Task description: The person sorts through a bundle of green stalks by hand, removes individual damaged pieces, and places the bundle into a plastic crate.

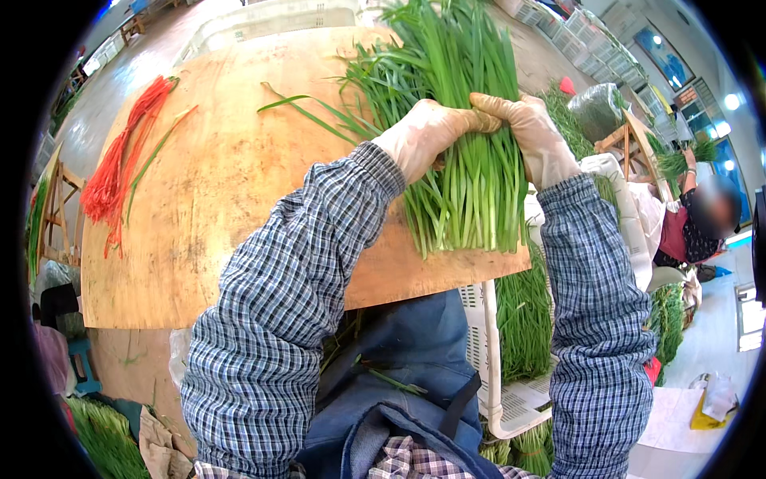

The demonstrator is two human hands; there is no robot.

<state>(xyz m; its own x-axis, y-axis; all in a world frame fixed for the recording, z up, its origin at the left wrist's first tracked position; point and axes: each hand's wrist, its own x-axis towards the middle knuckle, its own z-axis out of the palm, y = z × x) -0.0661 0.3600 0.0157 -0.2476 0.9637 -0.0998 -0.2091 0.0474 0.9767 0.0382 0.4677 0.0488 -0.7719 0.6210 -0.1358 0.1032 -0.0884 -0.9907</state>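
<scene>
A thick bundle of long green leaves, apparently garlic chives [479, 185], lies at the right side of the wooden tabletop [239, 179], its pale cut ends towards me. My left hand [428, 132], in a thin whitish glove, grips the bundle from the left. From the right, my right hand [532, 132], gloved the same way, closes around it, and the two thumbs nearly meet on top. Looser leaves [383, 90] spread under and left of the bundle. The fingers beneath the leaves are mostly hidden.
A bunch of red ties [128, 149] lies at the tabletop's left, beside a loose green leaf [158, 149]. Below the right edge stands a white plastic crate [494, 371] holding more greens [523, 323]. Another person [688, 221] handles greens at the far right.
</scene>
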